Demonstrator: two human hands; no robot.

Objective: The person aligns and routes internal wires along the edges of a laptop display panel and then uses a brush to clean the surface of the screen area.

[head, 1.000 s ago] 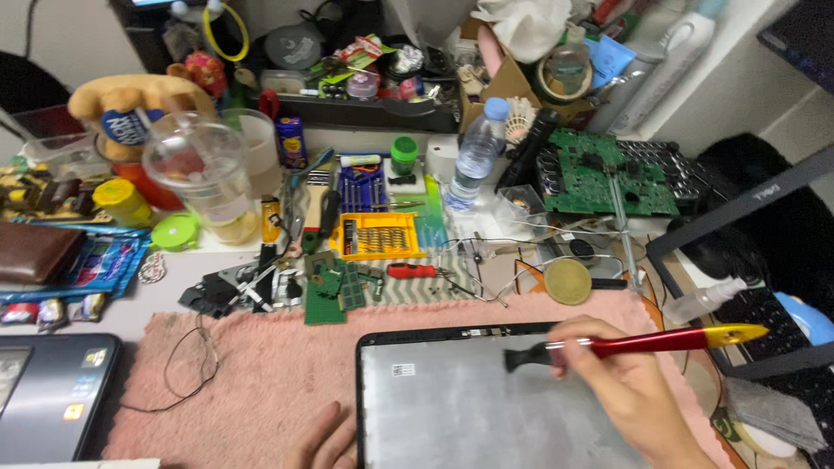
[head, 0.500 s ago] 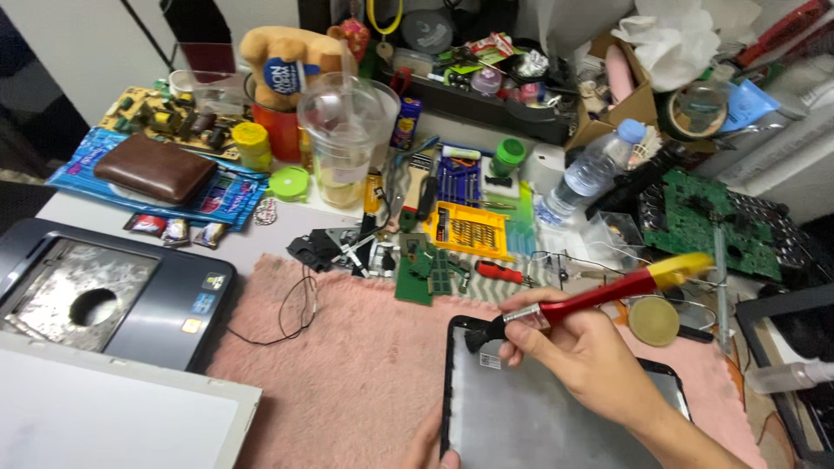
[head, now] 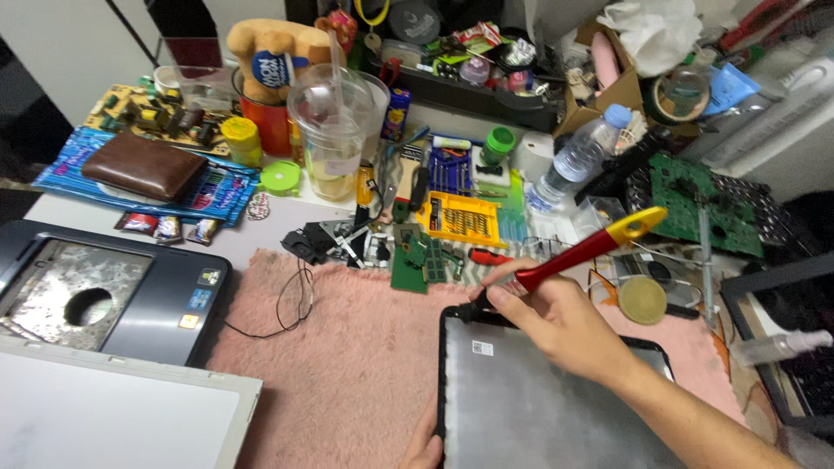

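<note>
The right hand point(head: 556, 326) grips a red-handled brush point(head: 578, 254), its tip at the grey panel's point(head: 539, 408) eleven-o'clock corner — most of the panel lies unbrushed. The left hand point(head: 424, 447) steadies its nine-o'clock edge, grip unclear.

A red-handled brush point(head: 580, 254) with a yellow end slants up to the right, its head at the top left corner of a grey, black-rimmed panel point(head: 539, 399) lying flat on the pink rug point(head: 347, 347) at the counter's near edge.
</note>
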